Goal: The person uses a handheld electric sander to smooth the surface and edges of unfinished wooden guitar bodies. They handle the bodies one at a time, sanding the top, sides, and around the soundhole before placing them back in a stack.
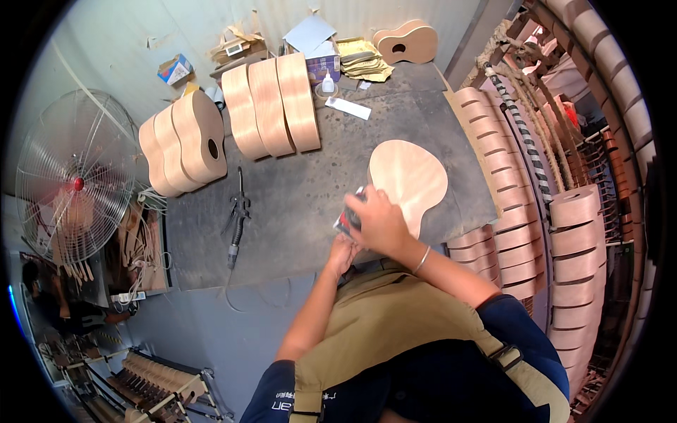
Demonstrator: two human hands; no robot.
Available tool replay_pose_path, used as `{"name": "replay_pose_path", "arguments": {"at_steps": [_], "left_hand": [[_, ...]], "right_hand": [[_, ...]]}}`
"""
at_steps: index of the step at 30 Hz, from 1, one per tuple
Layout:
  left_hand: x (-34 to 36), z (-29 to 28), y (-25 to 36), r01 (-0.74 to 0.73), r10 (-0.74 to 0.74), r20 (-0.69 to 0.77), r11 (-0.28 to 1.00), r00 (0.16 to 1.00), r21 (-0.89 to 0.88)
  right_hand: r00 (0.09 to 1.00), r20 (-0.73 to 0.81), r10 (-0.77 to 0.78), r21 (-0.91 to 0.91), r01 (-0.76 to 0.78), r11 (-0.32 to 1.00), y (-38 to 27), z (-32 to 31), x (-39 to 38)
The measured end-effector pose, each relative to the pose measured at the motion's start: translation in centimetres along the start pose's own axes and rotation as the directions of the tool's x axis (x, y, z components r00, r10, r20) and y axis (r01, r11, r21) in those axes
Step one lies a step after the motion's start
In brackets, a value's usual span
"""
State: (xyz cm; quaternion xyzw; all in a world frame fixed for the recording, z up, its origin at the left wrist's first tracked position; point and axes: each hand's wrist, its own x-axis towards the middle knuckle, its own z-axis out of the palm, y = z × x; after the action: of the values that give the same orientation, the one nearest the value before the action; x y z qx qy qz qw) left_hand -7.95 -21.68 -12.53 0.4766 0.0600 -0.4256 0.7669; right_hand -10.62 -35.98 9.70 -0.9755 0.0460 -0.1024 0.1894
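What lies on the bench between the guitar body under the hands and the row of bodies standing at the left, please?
In the head view, only a slim handheld tool with its cord lies between the guitar body and the standing bodies; otherwise bare bench.

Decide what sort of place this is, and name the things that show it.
Probably an instrument-making workshop: unfinished wooden guitar bodies stand on the grey workbench, bent wooden side pieces are stacked beside it, and the right hand rests on another body.

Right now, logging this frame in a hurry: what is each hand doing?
Left hand: closed at the near edge of the pale wooden guitar body; what it holds cannot be told.
Right hand: closed on a small red-and-grey block.
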Motion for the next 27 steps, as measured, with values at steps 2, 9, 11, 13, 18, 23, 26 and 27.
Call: {"name": "replay_pose_path", "arguments": {"at_steps": [2, 9, 11, 13, 18, 23, 26, 27], "left_hand": [[0.3, 0.2, 0.4, 0.000, 0.011, 0.127, 0.996, 0.992, -0.087], [0.2, 0.0, 0.8, 0.026, -0.002, 0.178, 0.991, 0.984, -0.134], [0.4, -0.6, 0.4, 0.052, -0.048, 0.131, 0.998, 0.990, -0.026], [1.0, -1.4, -0.3, 0.052, -0.050, 0.133, 0.999, 0.990, -0.012], [0.0, 0.0, 0.9, 0.036, -0.020, 0.141, 0.993, 0.990, -0.111], [-0.1, 0.6, 2.1, 0.038, -0.028, 0.125, 0.997, 0.992, -0.073], [-0.2, 0.2, 1.8, 0.056, -0.048, 0.110, 0.996, 0.993, -0.073], [-0.3, 0.3, 2.0, 0.062, -0.054, 0.099, 0.995, 0.994, -0.074]], "right_hand": [[0.995, -0.028, 0.097, -0.063, -0.099, 0.993, 1.8, -0.9, 2.8], [0.989, -0.126, 0.082, 0.049, -0.076, 0.996, 3.8, -2.0, -0.2], [0.998, -0.040, 0.041, 0.098, -0.037, 0.994, 2.3, -2.0, -4.5], [0.999, -0.027, 0.032, 0.130, -0.028, 0.991, 1.7, -2.3, -7.2], [0.960, -0.125, 0.252, 0.079, -0.244, 0.967, 5.8, -4.1, -7.0], [0.960, -0.178, 0.214, 0.089, -0.201, 0.975, 6.7, -4.5, -8.9], [0.991, -0.033, 0.126, 0.182, -0.118, 0.976, 4.5, -4.1, -11.0], [0.994, 0.004, 0.109, 0.190, -0.108, 0.976, 4.5, -4.4, -10.9]]}}
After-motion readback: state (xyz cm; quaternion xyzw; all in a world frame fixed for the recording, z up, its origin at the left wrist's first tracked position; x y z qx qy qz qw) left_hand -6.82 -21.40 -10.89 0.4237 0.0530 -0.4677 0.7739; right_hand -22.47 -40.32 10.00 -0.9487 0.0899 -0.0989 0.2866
